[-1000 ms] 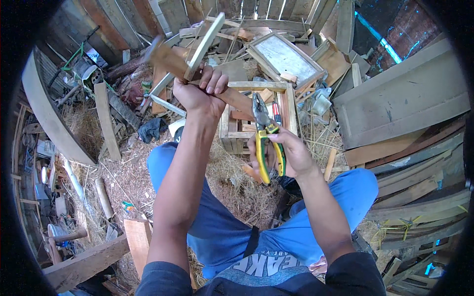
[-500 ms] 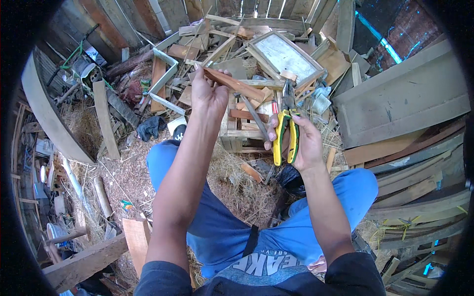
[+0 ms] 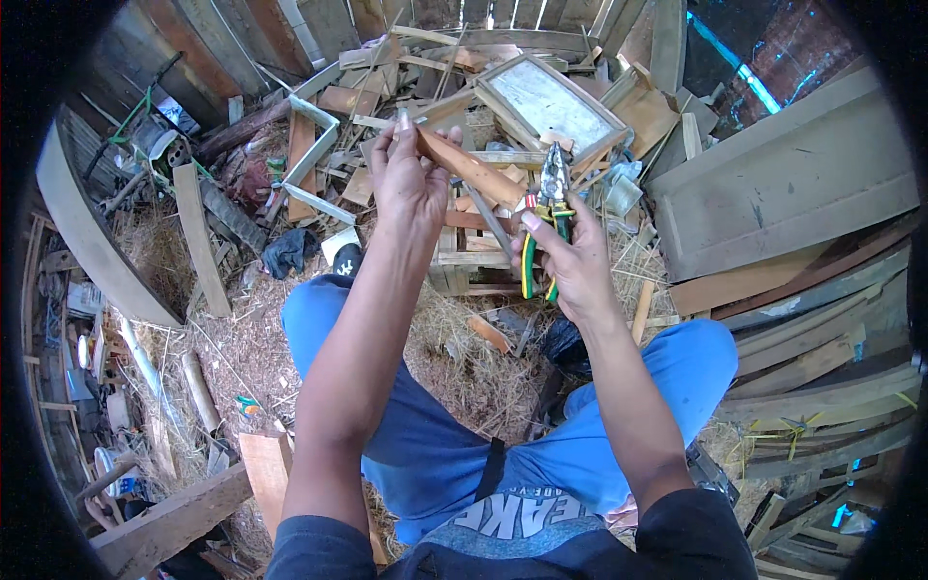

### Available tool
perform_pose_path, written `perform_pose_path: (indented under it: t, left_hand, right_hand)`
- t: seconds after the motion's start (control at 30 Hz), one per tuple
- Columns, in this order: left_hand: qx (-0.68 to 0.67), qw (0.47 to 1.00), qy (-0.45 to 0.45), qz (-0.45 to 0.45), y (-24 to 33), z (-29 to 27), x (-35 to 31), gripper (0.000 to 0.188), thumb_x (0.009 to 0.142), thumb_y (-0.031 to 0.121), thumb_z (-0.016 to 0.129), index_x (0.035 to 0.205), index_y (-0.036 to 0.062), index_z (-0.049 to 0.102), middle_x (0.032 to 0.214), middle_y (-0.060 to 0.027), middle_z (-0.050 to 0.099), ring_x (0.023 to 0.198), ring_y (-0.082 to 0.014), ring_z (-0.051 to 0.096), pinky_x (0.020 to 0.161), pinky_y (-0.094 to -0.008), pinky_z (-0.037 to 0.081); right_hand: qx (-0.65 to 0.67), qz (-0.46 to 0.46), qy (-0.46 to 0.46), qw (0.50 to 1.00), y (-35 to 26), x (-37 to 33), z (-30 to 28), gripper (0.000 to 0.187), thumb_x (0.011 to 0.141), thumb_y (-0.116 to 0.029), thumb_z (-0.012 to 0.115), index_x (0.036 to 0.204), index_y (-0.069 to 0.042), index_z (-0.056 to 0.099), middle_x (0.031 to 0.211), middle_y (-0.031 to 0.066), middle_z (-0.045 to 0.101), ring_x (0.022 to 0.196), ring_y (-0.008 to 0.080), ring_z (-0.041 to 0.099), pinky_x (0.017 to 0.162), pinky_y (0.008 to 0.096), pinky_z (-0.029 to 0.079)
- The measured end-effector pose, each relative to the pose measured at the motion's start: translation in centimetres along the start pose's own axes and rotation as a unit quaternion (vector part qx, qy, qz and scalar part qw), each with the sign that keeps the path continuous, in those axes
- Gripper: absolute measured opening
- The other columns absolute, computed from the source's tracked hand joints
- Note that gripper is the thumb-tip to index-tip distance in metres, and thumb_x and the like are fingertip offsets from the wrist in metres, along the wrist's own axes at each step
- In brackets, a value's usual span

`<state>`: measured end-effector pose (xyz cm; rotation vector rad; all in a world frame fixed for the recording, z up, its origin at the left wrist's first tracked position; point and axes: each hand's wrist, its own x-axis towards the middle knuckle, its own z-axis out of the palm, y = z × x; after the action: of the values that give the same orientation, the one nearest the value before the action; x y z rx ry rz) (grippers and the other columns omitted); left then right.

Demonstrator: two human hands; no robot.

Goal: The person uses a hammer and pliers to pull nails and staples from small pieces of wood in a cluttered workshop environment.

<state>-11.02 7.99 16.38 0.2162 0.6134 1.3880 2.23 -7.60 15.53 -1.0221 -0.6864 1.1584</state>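
Observation:
My left hand grips a short reddish-brown strip of wood by its left end, raised in front of me. My right hand holds a pair of pliers with green and yellow handles, jaws pointing up just right of the strip's far end. A thin grey rod-like piece slants down from under the strip toward my right hand. Below both hands stands a small wooden crate on the straw.
I sit with blue-trousered knees apart on straw-covered ground. Scrap planks, a framed panel and white frame pieces pile up ahead. Large grey boards lean at right; a curved plank lies left.
My left hand swapped a wide raised board for the narrow strip and lowered it. My right hand lifted the pliers from pointing down beside the crate to upright near the strip.

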Motion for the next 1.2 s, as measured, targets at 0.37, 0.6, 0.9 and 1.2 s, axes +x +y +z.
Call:
perform_pose_path:
  t: [0.37,0.6,0.9,1.2]
  left_hand:
    - [0.116,0.989,-0.093,0.012,-0.7,0.7,-2.5,0.045,0.1,0.006,0.059,0.137,0.0122,0.033,0.12,-0.0218,0.056,0.105,-0.0362,0.066,0.09,-0.0531,0.061]
    - [0.178,0.965,-0.16,0.108,-0.6,1.6,-3.2,0.051,0.101,0.003,0.057,0.142,0.015,0.031,0.108,-0.0202,0.065,0.096,-0.0302,0.067,0.082,-0.0453,0.06]
    - [0.074,0.978,-0.169,0.102,0.4,1.4,-2.3,0.029,0.106,0.007,0.047,0.132,0.0145,0.036,0.092,-0.0127,0.059,0.069,-0.0181,0.052,0.062,-0.0347,0.048]
    - [0.039,0.987,-0.139,0.078,1.1,1.4,-2.1,0.027,0.107,0.007,0.045,0.13,0.0153,0.035,0.088,-0.0104,0.054,0.066,-0.0165,0.048,0.06,-0.0338,0.046]
  right_hand:
    - [-0.045,-0.079,0.049,0.995,0.1,0.4,-0.1,0.035,0.094,-0.004,0.069,0.126,0.002,0.056,0.092,0.0061,0.068,0.074,0.012,0.067,0.062,0.0286,0.058]
    - [-0.053,-0.062,0.05,0.995,-0.2,0.2,0.0,0.029,0.095,-0.001,0.065,0.123,0.002,0.057,0.089,0.0077,0.068,0.071,0.0129,0.068,0.061,0.0285,0.058]
    - [-0.07,-0.044,-0.012,0.997,0.4,-0.4,0.4,0.03,0.094,-0.004,0.069,0.12,0.004,0.059,0.09,0.006,0.069,0.07,0.0128,0.068,0.061,0.0281,0.057]
    - [-0.11,-0.038,-0.04,0.992,0.5,-0.5,-0.1,0.03,0.094,-0.008,0.072,0.119,0.006,0.061,0.091,0.0075,0.069,0.072,0.0108,0.067,0.061,0.0277,0.059]
